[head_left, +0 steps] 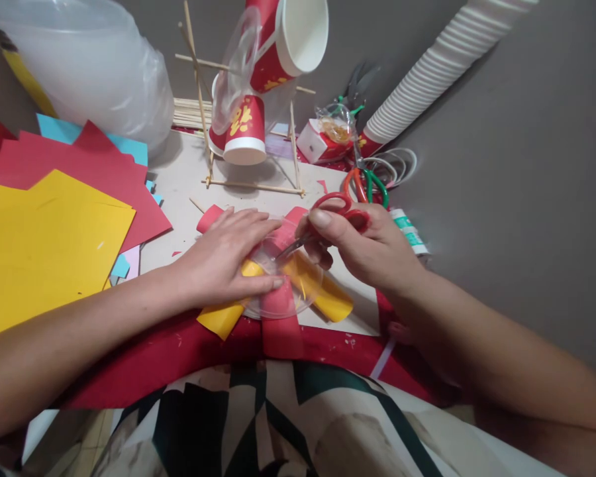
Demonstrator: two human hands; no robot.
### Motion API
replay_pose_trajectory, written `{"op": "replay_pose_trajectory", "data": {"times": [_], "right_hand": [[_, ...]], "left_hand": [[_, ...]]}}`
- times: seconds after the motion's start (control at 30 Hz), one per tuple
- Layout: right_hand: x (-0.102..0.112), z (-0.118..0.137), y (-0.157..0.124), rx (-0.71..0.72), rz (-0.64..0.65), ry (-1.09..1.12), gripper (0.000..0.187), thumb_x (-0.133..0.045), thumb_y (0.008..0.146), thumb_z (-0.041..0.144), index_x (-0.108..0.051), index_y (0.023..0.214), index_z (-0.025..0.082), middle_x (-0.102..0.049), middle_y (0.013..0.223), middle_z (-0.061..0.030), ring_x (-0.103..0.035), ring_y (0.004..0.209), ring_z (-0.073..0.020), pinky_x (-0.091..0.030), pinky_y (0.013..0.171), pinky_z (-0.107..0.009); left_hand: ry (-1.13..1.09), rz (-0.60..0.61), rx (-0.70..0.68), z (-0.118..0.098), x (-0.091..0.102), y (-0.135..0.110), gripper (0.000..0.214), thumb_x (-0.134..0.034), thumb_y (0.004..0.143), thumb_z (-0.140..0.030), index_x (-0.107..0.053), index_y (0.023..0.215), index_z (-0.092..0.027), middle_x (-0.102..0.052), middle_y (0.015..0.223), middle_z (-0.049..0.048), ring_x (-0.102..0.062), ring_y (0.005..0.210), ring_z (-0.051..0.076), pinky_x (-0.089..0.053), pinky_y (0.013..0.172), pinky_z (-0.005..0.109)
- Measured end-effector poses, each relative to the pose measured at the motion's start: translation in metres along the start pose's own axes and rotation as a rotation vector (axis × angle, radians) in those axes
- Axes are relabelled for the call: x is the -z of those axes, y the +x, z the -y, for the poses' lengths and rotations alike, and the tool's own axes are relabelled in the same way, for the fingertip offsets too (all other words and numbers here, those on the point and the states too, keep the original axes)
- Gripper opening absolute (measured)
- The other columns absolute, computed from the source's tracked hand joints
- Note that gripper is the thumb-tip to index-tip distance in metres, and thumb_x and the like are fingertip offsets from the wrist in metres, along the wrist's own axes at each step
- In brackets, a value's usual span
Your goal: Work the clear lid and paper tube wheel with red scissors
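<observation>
My right hand (362, 245) grips a pair of red-handled scissors (335, 205), their metal tip pointing down at the middle of a round clear plastic lid (310, 301). Over the lid's left side lies my left hand (228, 255), palm down with fingers stretched out and the thumb apart. Red paper strips (282, 328) and yellow paper strips (332, 298) spread out from beneath the lid like spokes. Whether the tip pierces the plastic, I cannot tell.
A stick frame (253, 187) with red paper cups (248, 132) stands behind my hands. Yellow sheets (49, 245) and red sheets (74, 165) are stacked at left, near a translucent plastic tub (89, 66). Stacked cups (442, 66) lean at right, near green-handled scissors (377, 189).
</observation>
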State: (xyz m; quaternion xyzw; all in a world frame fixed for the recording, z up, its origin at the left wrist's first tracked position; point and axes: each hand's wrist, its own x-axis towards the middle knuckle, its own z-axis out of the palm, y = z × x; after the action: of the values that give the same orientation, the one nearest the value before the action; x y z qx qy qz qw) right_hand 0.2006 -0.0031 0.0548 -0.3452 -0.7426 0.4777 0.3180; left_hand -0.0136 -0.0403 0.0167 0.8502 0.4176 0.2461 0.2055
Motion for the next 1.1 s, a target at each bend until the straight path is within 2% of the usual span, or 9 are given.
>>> {"op": "replay_pose_trajectory", "data": {"times": [0.1,0.2,0.4,0.67,0.9,1.1], "right_hand": [[-0.002,0.002,0.000,0.005,0.031,-0.045,0.049,-0.060,0.092,0.062,-0.058,0.068,0.020,-0.055,0.054,0.0019,-0.050,0.046,-0.0095,-0.041,0.044,-0.025],[-0.002,0.001,0.001,0.009,0.066,-0.092,0.050,-0.058,0.093,0.063,-0.051,0.067,0.021,-0.054,0.057,0.0019,-0.050,0.049,-0.0099,-0.041,0.046,-0.026],[-0.002,-0.002,-0.001,0.053,0.052,-0.203,0.045,-0.056,0.097,0.057,-0.052,0.070,0.021,-0.055,0.061,0.0016,-0.051,0.054,-0.0107,-0.042,0.051,-0.026],[-0.005,-0.005,-0.010,0.180,0.014,-0.361,0.031,-0.054,0.101,0.040,-0.059,0.078,0.021,-0.059,0.065,0.0008,-0.053,0.054,-0.0111,-0.045,0.053,-0.026],[-0.004,-0.006,-0.010,0.104,0.036,-0.310,0.032,-0.055,0.101,0.044,-0.062,0.079,0.021,-0.060,0.065,0.0010,-0.057,0.055,-0.0113,-0.047,0.052,-0.025],[0.000,-0.007,-0.007,0.117,0.088,-0.302,0.029,-0.055,0.102,0.037,-0.063,0.081,0.020,-0.061,0.066,0.0016,-0.058,0.056,-0.0099,-0.047,0.054,-0.023]], "left_hand": [[0.061,0.086,0.041,0.001,-0.002,0.000,0.084,-0.068,0.084,-0.057,-0.045,0.151,-0.010,-0.044,0.158,0.0222,-0.035,0.149,0.040,-0.019,0.124,0.063],[0.074,0.123,0.054,0.001,-0.003,0.001,0.086,-0.069,0.083,-0.055,-0.042,0.153,-0.013,-0.039,0.161,0.0203,-0.031,0.152,0.039,-0.017,0.125,0.062],[0.074,0.127,0.068,0.001,-0.007,0.001,0.088,-0.074,0.081,-0.052,-0.040,0.154,-0.017,-0.040,0.162,0.0176,-0.029,0.153,0.038,-0.017,0.125,0.061],[0.071,0.124,0.081,-0.002,-0.009,0.001,0.092,-0.079,0.078,-0.050,-0.041,0.153,-0.014,-0.045,0.158,0.0182,-0.030,0.152,0.037,-0.015,0.126,0.060],[0.054,0.122,0.079,0.001,-0.011,0.000,0.090,-0.077,0.079,-0.053,-0.041,0.153,-0.015,-0.045,0.158,0.0178,-0.031,0.151,0.037,-0.017,0.125,0.059],[0.041,0.122,0.078,0.000,-0.011,0.001,0.088,-0.077,0.080,-0.051,-0.042,0.152,-0.015,-0.047,0.156,0.0180,-0.033,0.150,0.038,-0.018,0.124,0.060]]}}
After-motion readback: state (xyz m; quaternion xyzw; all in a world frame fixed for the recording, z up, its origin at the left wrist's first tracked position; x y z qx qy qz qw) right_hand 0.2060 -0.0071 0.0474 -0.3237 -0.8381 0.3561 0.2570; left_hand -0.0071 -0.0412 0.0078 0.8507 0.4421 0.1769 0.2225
